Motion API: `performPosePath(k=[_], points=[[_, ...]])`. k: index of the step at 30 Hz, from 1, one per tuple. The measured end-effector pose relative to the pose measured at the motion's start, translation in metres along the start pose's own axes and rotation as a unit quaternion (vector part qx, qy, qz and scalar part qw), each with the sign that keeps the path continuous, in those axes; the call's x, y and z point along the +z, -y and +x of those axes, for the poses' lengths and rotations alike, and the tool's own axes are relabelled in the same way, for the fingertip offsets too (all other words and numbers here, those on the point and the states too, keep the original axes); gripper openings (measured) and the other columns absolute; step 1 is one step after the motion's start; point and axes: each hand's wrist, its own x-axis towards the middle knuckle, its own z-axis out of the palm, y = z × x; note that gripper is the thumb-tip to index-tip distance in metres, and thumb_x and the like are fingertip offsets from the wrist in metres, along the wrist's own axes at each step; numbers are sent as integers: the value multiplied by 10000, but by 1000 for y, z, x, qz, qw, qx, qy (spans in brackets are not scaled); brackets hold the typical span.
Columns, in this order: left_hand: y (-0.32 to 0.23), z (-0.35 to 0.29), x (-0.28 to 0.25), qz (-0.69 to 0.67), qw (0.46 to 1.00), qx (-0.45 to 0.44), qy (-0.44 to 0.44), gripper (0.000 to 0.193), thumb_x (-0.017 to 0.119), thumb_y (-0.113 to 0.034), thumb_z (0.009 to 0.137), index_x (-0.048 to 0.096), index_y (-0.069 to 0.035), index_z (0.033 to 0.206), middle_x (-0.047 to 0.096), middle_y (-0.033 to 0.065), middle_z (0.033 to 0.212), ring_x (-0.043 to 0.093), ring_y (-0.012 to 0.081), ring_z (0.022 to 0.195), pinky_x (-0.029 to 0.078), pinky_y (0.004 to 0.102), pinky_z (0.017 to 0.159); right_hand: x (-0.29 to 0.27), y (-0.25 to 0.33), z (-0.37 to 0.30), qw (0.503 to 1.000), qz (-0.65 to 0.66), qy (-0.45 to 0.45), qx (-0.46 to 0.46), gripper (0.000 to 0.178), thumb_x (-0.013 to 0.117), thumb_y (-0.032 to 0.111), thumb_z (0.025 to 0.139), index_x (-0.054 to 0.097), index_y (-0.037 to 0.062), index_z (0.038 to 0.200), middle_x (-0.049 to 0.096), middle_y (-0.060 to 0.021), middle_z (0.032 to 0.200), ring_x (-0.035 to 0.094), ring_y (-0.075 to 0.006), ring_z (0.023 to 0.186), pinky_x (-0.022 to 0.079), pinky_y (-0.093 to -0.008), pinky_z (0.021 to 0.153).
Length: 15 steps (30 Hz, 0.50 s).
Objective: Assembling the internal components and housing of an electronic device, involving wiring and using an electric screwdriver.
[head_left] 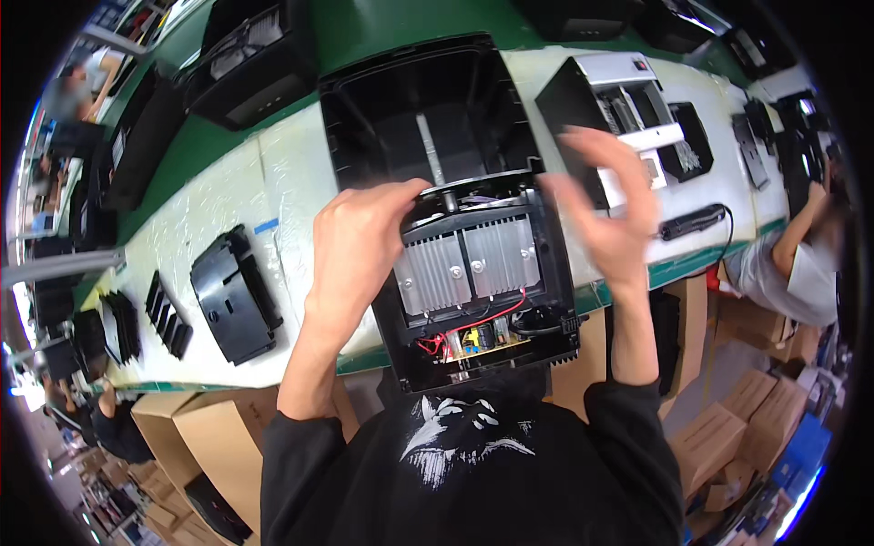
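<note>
In front of me is a black plastic appliance housing [428,100], its deep hollow half lying farther away. Nearer me sits its black inner frame [387,318], which carries two finned silver heat sinks [469,268] side by side. Below them a small circuit board [478,342] shows, with red wires and yellow parts. My left hand [355,241] is curled over the frame's upper left edge, thumb near the seam with the housing. My right hand [614,214], smeared by motion, hovers off the frame's right side, thumb and fingers apart and nothing in them.
A black moulded cover [235,296] and slatted black parts [168,314] lie left on the film-covered bench. At right are a white-framed unit [628,100], a black tray of screws [689,146] and a black cable [696,221]. Cardboard boxes [223,432] stand below. A person [792,264] sits right.
</note>
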Motion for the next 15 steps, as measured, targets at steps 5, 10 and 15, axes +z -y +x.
performPosePath(k=[5, 10, 15], points=[[-2, -5, -6, -32, 992, 123, -10, 326, 533, 36, 791, 632, -77, 1080, 660, 99, 1033, 604, 299, 905, 460, 380, 837, -123, -121, -62, 846, -298, -249, 365, 404, 664, 338, 829, 619, 19, 1073, 665, -109, 899, 633, -192, 738, 494, -306, 705], [-4, -6, -5, -98, 992, 64, 52, 354, 551, 53, 733, 621, -64, 1060, 614, 115, 1134, 569, 287, 1028, 419, 389, 897, -180, -252, -127, 712, -295, 61, 634, 891, 491, 709, 743, 555, -85, 1142, 611, -277, 1056, 566, -383, 1067, 409, -396, 932], [0, -13, 10, -128, 985, 64, -99, 365, 517, 71, 730, 625, -58, 1055, 570, 119, 1186, 484, 325, 1175, 363, 387, 993, -148, -238, -124, 722, -319, -92, 607, 747, 652, 553, 680, 589, -99, 1039, 621, -262, 1015, 585, -368, 996, 419, -368, 895]])
